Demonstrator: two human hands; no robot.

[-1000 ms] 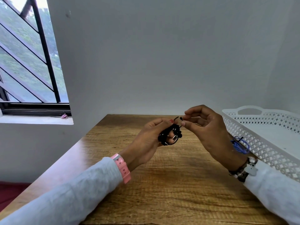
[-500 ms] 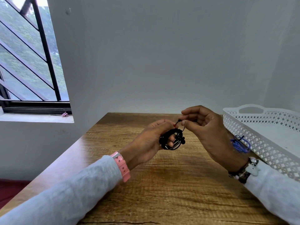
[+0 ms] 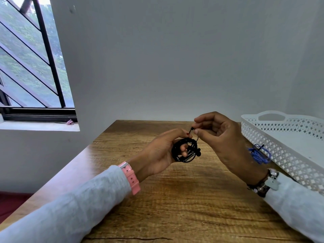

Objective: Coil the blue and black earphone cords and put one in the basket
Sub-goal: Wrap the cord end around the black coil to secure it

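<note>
My left hand [image 3: 160, 151] holds the black earphone cord [image 3: 186, 151] wound in a loop around its fingers, above the middle of the wooden table [image 3: 175, 207]. My right hand [image 3: 226, 142] pinches the cord's free end just above the coil. The blue earphone cord [image 3: 260, 154] lies coiled on the table, right of my right hand and against the wall of the white basket [image 3: 273, 146]. The basket's inside, as far as visible, holds nothing.
The table ends at a grey wall behind. A window with dark bars [image 3: 35, 67] and a sill are at the left. The table's left edge drops to a red floor [image 3: 10, 202]. Both wrists wear bands.
My right hand has pulled the cord's end slightly up, and the black coil in my left hand has opened into a rounder loop. The blue cord and basket stay put.
</note>
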